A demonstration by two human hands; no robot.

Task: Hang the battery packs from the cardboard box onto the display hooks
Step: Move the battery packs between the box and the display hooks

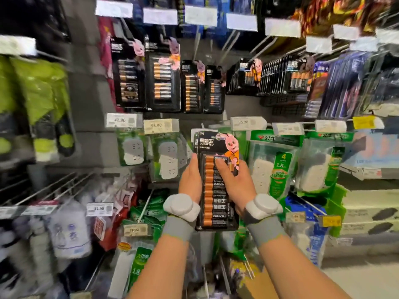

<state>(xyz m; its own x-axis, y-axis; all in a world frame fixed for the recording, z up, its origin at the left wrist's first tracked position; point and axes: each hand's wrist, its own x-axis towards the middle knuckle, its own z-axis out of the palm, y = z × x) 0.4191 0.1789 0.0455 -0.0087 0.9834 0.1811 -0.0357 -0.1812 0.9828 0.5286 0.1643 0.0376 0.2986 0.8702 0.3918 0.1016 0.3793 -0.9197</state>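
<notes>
Left hand (191, 180): clasped around the left edge of the battery packs (217, 182), fingers behind, thumb along the side.
Right hand (234, 182): gripping the right edge of the same packs, thumb pressed across the front over the upper batteries.
Wrists: each wears a grey band (178, 227) with a white puck-shaped device (180, 205).
Battery packs: a small stack, upright, black card with copper-topped cells, held in front of the display at mid height.
Display hooks (267, 43): above, carrying rows of matching hung battery packs (163, 79).
Price tags (155, 125): just above the held packs.
Green-boxed power strips (275, 162): hanging behind and to either side.
</notes>
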